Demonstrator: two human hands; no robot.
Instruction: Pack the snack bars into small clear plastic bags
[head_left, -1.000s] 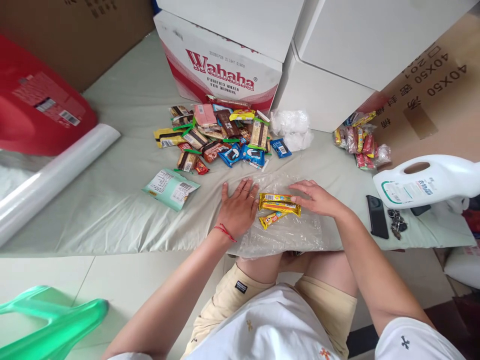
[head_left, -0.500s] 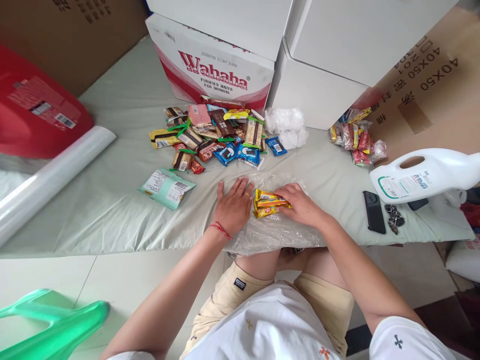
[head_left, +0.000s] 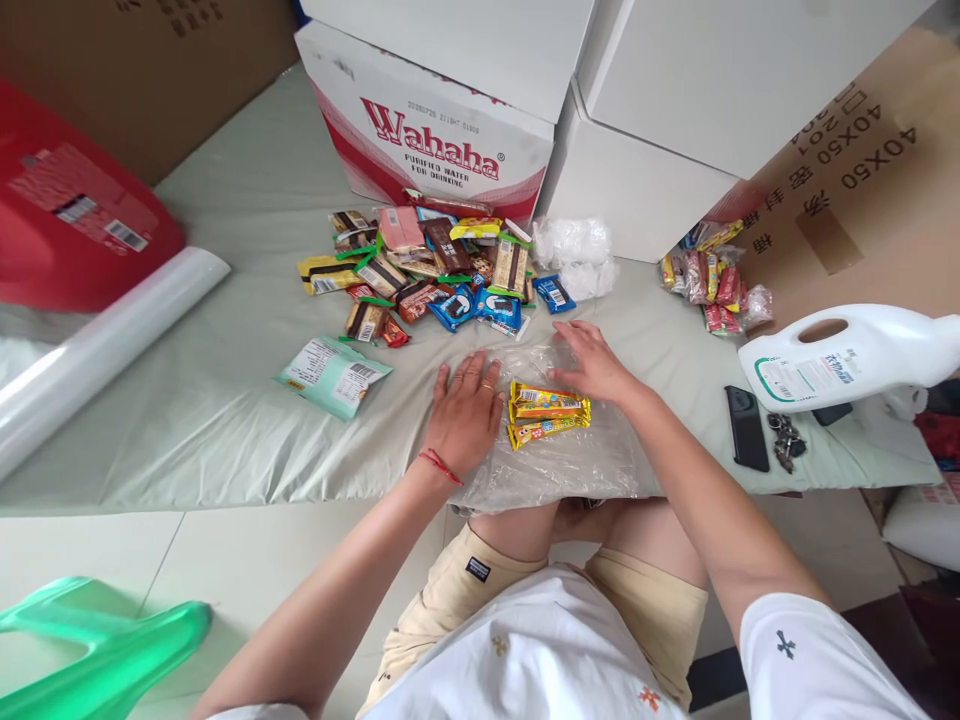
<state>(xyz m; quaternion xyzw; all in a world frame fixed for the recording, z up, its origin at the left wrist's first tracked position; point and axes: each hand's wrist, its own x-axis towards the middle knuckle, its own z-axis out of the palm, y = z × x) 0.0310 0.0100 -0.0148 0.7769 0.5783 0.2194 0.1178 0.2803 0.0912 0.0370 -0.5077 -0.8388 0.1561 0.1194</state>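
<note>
Several slim yellow snack packets (head_left: 549, 408) lie side by side on a clear plastic sheet (head_left: 581, 462) near the table's front edge. My left hand (head_left: 463, 415) rests flat on the sheet's left side, fingers extended, left of the packets. Just above and right of them is my right hand (head_left: 595, 365), its fingers apart and holding nothing. Farther back sits a pile of mixed wrapped snacks (head_left: 450, 262), with a blue packet (head_left: 553, 293) at its right. A pale green pouch (head_left: 335, 377) lies left of my left hand.
Behind the pile stands a Wahaha carton (head_left: 427, 125). Crumpled clear plastic (head_left: 576, 255) lies beside the pile. At right are bundled snacks (head_left: 709, 280), a white bottle (head_left: 840, 355), a phone (head_left: 746, 428) and keys (head_left: 786, 440). A plastic roll (head_left: 112, 345) and red container (head_left: 82, 200) occupy the left.
My right hand has let go of the yellow packets and moved up and slightly right, its fingers now spread. My left hand has stayed nearly in place.
</note>
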